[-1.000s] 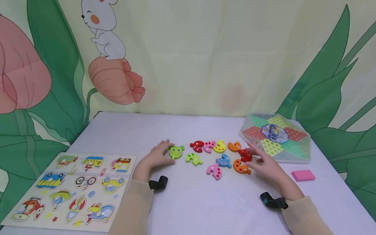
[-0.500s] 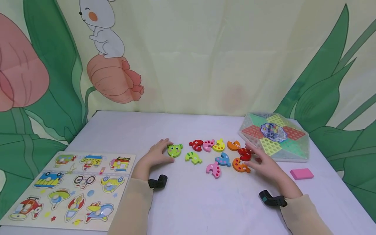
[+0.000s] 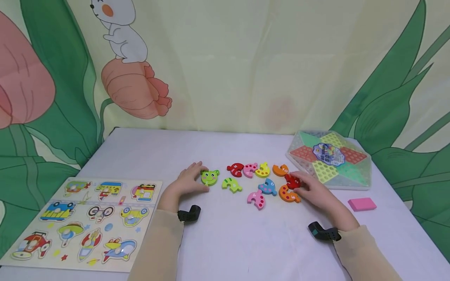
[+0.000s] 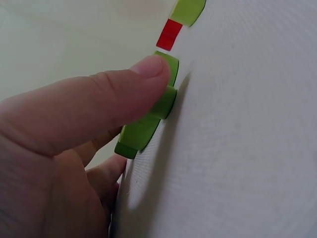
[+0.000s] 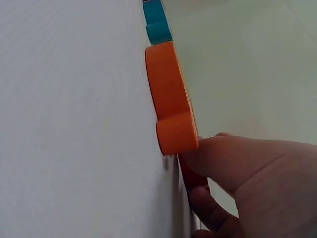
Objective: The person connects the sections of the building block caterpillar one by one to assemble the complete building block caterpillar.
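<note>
In the head view, my left hand (image 3: 186, 181) curves around a green smiling frog-face puzzle piece (image 3: 209, 178), with thumb and fingertips at its edges. The left wrist view shows the thumb (image 4: 104, 96) across the front of that green piece (image 4: 141, 131). On the other side, my right hand (image 3: 318, 195) pinches a red puzzle piece (image 3: 291, 181) marked with a numeral. From the right wrist, an orange spotted piece (image 5: 168, 89) stands before the thumb, and the red piece (image 5: 192, 173) is partly hidden by fingers. Both pieces are on the white table.
Between the hands lie several arched pieces, including a green striped one (image 3: 232, 184), a blue one (image 3: 268, 187) and a pink one (image 3: 256, 199). A vehicle peg puzzle board (image 3: 86, 222) lies left. A hexagonal game box (image 3: 330, 160) and pink block (image 3: 362, 203) are at right.
My right hand's fingers have drawn in closer over the red piece. The left hand has stayed by the frog face. The head view has shifted slightly, so the scene sits higher.
</note>
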Tool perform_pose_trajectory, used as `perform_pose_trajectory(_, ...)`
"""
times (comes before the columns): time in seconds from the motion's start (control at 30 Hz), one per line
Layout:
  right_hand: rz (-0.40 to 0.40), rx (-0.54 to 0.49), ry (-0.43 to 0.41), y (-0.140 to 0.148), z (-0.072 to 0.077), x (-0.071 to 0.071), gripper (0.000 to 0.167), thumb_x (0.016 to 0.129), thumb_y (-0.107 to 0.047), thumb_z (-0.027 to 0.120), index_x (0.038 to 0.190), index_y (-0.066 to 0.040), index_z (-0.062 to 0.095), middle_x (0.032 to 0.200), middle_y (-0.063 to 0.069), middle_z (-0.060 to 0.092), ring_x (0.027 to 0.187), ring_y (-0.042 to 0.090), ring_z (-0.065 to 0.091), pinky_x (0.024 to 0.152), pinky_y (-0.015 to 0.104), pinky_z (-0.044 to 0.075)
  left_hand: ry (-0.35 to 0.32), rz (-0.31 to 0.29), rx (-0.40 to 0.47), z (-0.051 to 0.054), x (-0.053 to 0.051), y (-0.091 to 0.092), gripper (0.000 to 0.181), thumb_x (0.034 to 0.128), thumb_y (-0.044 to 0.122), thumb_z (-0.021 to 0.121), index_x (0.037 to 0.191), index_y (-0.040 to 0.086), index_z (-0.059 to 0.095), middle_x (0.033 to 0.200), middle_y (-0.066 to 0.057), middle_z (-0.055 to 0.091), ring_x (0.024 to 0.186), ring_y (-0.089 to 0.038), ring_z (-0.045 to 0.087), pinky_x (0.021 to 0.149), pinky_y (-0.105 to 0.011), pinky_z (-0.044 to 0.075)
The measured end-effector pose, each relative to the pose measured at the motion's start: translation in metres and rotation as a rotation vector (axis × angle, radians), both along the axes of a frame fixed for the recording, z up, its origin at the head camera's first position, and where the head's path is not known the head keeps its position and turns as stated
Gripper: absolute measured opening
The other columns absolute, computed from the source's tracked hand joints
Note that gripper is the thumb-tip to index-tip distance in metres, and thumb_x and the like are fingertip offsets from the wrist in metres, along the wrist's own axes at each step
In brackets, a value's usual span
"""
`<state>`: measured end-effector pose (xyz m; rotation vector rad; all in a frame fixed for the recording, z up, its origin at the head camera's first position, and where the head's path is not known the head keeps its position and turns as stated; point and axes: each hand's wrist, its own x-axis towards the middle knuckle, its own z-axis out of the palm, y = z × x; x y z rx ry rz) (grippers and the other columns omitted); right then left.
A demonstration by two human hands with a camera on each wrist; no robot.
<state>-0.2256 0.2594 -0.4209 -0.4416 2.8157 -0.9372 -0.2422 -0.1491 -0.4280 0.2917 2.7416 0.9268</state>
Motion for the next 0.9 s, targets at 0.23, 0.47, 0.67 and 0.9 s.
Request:
perform_pose_trajectory(0.23, -0.003, 0.048, 0.023, -0.007, 0.002, -0.002, 0.049, 0.085, -0.013, 0.061, 0.131, -0.009, 0.047, 0.134, 0.020, 0.043, 0.116, 0.037, 0.043, 0.093, 0.055, 0.040, -0.040, -0.005, -0.012, 0.001, 0.003, -0.001, 0.061, 0.0681, 0.033, 0.074, 0.122, 0.021, 0.049, 0.153, -0.006, 0.013, 0.142, -0.025, 0.000, 0.114, -0.049, 0.000)
perform_pose_trajectory(0.47, -0.049, 0.062, 0.038, -0.008, 0.005, 0.002, 0.055, 0.083, -0.017, 0.063, 0.134, -0.008, 0.043, 0.131, 0.019, 0.046, 0.106, 0.034, 0.048, 0.087, 0.050, 0.045, -0.076, -0.016, -0.018, 0.003, 0.008, 0.001, 0.058, 0.0681, 0.032, 0.075, 0.120, 0.022, 0.049, 0.154, -0.005, 0.013, 0.142, -0.026, -0.002, 0.113, -0.051, -0.002)
perform_pose_trajectory(0.67, -0.073, 0.085, 0.096, -0.011, 0.017, 0.006, 0.065, 0.079, -0.027, 0.069, 0.136, -0.008, 0.041, 0.140, 0.020, 0.037, 0.126, 0.043, 0.029, 0.094, 0.061, 0.035, -0.085, -0.008, -0.009, 0.004, 0.013, 0.003, 0.058, 0.0675, 0.032, 0.075, 0.119, 0.021, 0.050, 0.154, -0.004, 0.013, 0.142, -0.025, -0.001, 0.113, -0.050, -0.003)
perform_pose_trajectory(0.9, -0.051, 0.038, 0.041, -0.028, 0.032, 0.013, 0.065, 0.079, -0.031, 0.068, 0.134, -0.008, 0.041, 0.136, 0.021, 0.036, 0.124, 0.042, 0.026, 0.088, 0.058, 0.042, -0.068, -0.001, -0.013, 0.004, 0.017, 0.003, 0.060, 0.0669, 0.032, 0.076, 0.119, 0.020, 0.050, 0.154, -0.006, 0.012, 0.142, -0.026, -0.001, 0.113, -0.051, -0.004)
